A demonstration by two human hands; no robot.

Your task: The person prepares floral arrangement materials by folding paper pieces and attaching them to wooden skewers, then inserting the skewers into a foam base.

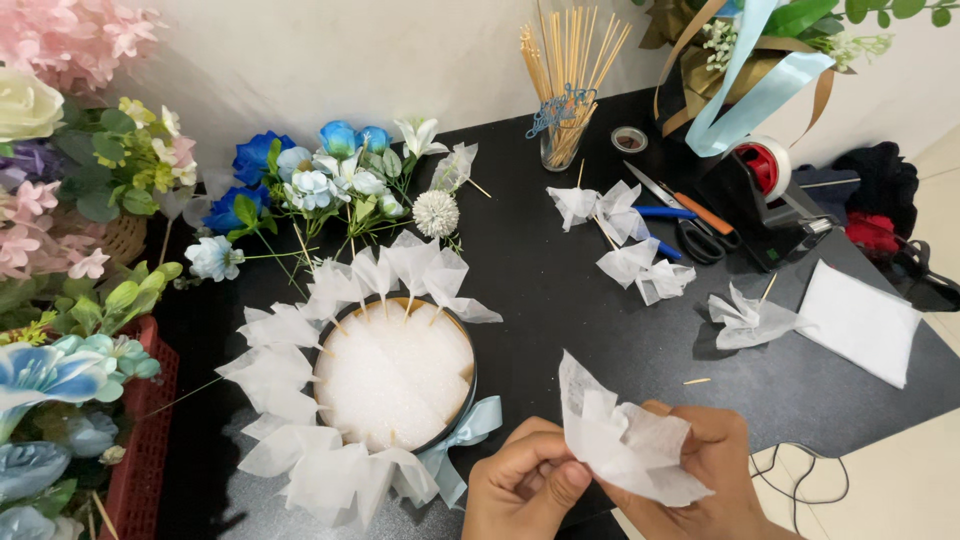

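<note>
- Fingers point(560, 478) of the left hand point(520, 490) are curled in, thumb and forefinger pinched on the lower edge of a white tissue piece point(625, 440); the right hand point(715, 470) cups the same piece from behind, its fingers bent closed around the gathered paper, at the bottom edge of the view just right of the box.
- Black table point(560, 300) carries everything else and runs from the wall to the near edge.
- Artificial flowers point(70, 200) in pink, cream and blue crowd the left side, some in a red crate point(150, 440).
- Round box point(395, 375) filled with white foam stands left of the hands, ringed with white tissue puffs point(280, 380) stuck in on sticks, with a pale blue ribbon bow point(465, 430) on its near side.
- Blue and white flower stems point(320, 180) lie behind the box near the wall.
- White paper sheet point(860, 320) lies flat at the right.
- Black tape dispenser point(765, 200) with a red core stands at the back right, scissors point(690, 225) beside it.
- Glass of wooden skewers point(565, 90) stands by the wall.
- Loose tissue puffs point(630, 240) on sticks lie between the glass and the hands, another point(750, 318) by the sheet.
- One short stick point(697, 381) lies alone on the table.
</note>
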